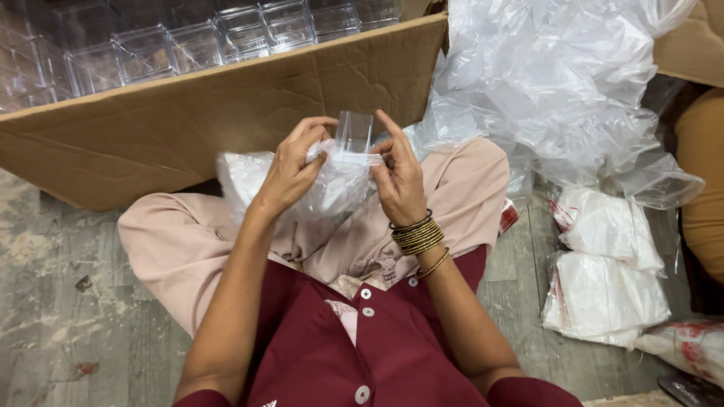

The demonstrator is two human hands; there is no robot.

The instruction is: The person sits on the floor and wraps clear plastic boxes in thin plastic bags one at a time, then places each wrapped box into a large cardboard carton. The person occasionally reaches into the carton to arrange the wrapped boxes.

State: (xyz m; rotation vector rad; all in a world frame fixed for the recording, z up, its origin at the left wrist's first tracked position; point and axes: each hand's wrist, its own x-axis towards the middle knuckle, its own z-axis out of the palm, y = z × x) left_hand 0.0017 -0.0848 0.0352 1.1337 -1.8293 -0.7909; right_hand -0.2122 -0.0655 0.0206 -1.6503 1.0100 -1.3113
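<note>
The left hand (290,169) is pinching the rim of a thin white plastic bag (332,188) at centre frame, fingers curled closed on the film, while the right hand (398,179) is gripping the opposite edge of that same bag, forefinger pointing upward and a stack of gold bangles (416,235) sitting on the wrist just below. Between the two hands a small clear plastic box (354,132) is standing upright, its lower part sinking into the bag's mouth and its top poking out above the fingers. By the look of it, the box is only partly in, so this wrap is under way rather than finished. Across the upper left of the frame a big cardboard carton (188,128) is lying open, with rows of clear boxes (196,38) of the same kind sitting bare inside it, so plenty seems to be left. At the lower right, on the grey floor (68,301), flat packs of white bags (607,279) are lying stacked, and a heap of loose clear film (558,83) is piling up at the upper right. No finished, bagged boxes are showing anywhere, so the count done cannot be told. The bag's lower end is crumpling against the pink trousers (181,241), the box's base is hidden inside it, and the carton is running off the left edge.
</note>
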